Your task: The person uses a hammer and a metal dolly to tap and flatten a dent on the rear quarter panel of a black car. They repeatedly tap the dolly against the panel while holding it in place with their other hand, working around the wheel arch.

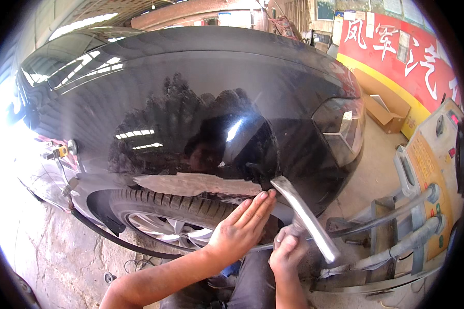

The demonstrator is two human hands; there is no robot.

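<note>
A black car's panel (191,92) fills the middle, with a bare grey patch (196,184) along its edge above the wheel arch. My left hand (245,224) lies against that edge at the right end of the patch, fingers stretched out side by side, holding nothing. In my right fist (287,250) is a body hammer; its long, slightly curved metal head (308,219) slants from the panel down to the right. The head's upper end is beside my left fingertips; whether it touches the panel I cannot tell. Most of the handle is hidden in my fist.
Below the patch is the wheel (172,226). A yellow tool (61,152) is attached to the panel at left, and a black cable (123,250) runs across below. Right stand a machine (430,170) with thick cables, an open cardboard box (386,116) and a red banner (402,51).
</note>
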